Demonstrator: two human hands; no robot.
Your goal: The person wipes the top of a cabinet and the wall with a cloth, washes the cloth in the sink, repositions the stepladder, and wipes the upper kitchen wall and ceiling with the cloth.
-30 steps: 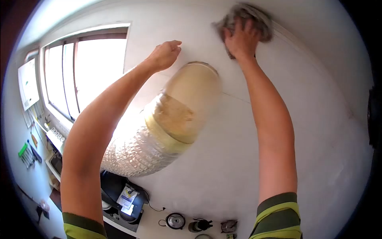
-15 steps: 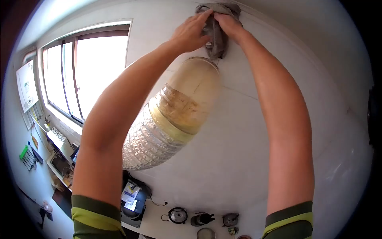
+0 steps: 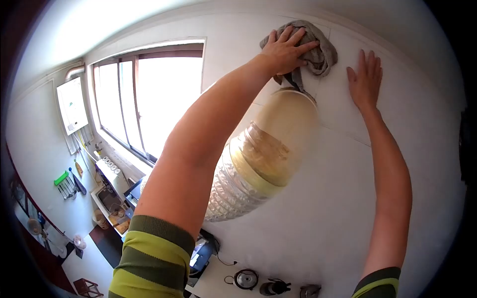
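Observation:
A crumpled grey-brown cloth (image 3: 320,49) is high on the white wall, above the end of a wide duct. My left hand (image 3: 288,52) holds it pressed against the wall with spread fingers, and part of the cloth hangs below the palm. To the right, my right hand (image 3: 366,82) is open, holding nothing. Its palm faces the wall and its fingers point up; whether it touches the surface I cannot tell. Below the cloth, the duct (image 3: 238,191) has a pale yellowed collar at its upper end and crinkled silver foil further down. My left forearm hides part of it.
A bright window (image 3: 166,94) is left of the duct, with a white water heater (image 3: 72,105) beyond it. Utensils hang from a green rack (image 3: 61,178) on the left wall. On the counter far below are a pot with a lid (image 3: 246,279) and a dark appliance (image 3: 275,286).
My right hand has let go of the cloth and moved right along the wall. The cloth, under my left hand, is now bunched wider. The whole view has shifted right and down.

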